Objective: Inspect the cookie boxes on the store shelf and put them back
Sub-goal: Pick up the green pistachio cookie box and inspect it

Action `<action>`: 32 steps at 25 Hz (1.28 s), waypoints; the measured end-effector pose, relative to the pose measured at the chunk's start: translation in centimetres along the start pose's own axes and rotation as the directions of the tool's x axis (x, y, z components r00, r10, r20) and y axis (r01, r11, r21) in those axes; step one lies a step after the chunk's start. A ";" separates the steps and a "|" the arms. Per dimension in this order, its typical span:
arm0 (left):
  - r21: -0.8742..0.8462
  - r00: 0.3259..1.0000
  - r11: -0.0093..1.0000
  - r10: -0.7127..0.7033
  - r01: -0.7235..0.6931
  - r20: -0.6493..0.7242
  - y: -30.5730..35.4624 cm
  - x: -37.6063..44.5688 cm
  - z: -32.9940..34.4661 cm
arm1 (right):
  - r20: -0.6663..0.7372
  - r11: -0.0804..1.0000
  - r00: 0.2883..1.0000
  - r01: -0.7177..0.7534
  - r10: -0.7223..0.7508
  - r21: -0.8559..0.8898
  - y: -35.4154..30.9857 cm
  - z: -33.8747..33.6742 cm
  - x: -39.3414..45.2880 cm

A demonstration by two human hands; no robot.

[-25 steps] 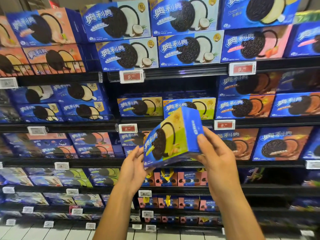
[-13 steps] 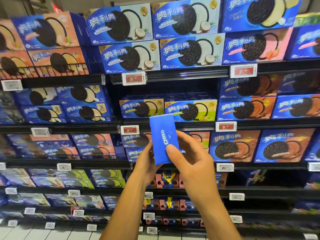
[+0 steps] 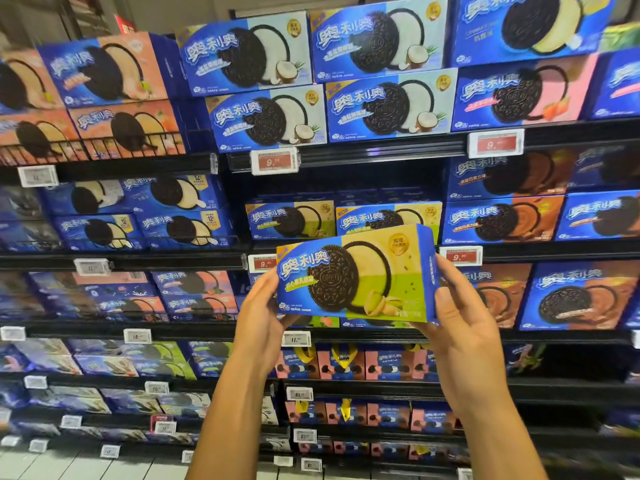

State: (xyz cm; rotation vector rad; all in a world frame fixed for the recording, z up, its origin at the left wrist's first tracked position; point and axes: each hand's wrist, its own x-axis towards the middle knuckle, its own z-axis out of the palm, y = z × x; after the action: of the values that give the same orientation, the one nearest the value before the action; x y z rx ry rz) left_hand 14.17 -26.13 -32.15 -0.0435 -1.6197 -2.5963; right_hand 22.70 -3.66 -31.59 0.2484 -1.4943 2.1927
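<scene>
I have the green cookie box (image 3: 353,278) gripped at its two short ends, my left hand (image 3: 261,317) curled round the left end and my right hand (image 3: 460,327) pinching the right end with the thumb on the front edge. It hangs in the air, front face toward me and slightly tilted, just below and in front of the two matching boxes (image 3: 341,218) on the shelf (image 3: 346,249). I judge the inspection nearly done; next I need to lift it level and slide it in above those matching boxes, where a dark gap shows. The box is a flat cardboard block with sharp edges and a glossy printed skin, light and stiff by the look of it.
</scene>
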 end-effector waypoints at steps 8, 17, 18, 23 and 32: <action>-0.118 0.989 0.985 0.133 -0.124 0.071 2.3 -2.1 -0.1 | -0.109 0.982 0.989 -0.079 0.099 0.173 0.5 -1.4 0.8; -0.126 0.965 0.990 0.098 -0.068 0.244 3.8 -3.8 -0.1 | -0.050 0.881 0.963 -0.220 0.265 0.418 4.0 -1.8 2.8; -0.098 0.964 0.991 0.114 -0.093 0.239 4.2 -4.0 0.3 | -0.050 0.856 0.945 -0.271 0.324 0.440 4.9 -1.6 3.1; 0.038 0.953 0.958 0.278 -0.284 0.119 5.1 -4.6 2.6 | -0.038 0.745 0.818 -0.503 0.575 0.439 9.1 1.6 4.8; 0.304 0.860 0.810 0.503 -0.502 0.082 4.5 -5.5 3.9 | 0.115 0.591 0.681 -0.696 0.723 0.407 12.4 8.1 5.4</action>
State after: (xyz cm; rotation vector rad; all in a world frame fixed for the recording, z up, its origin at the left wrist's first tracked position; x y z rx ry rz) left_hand 19.99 -24.33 -26.76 -0.3932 -1.7135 -1.9213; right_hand 11.19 -13.17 -36.53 -0.3742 -1.1597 3.1345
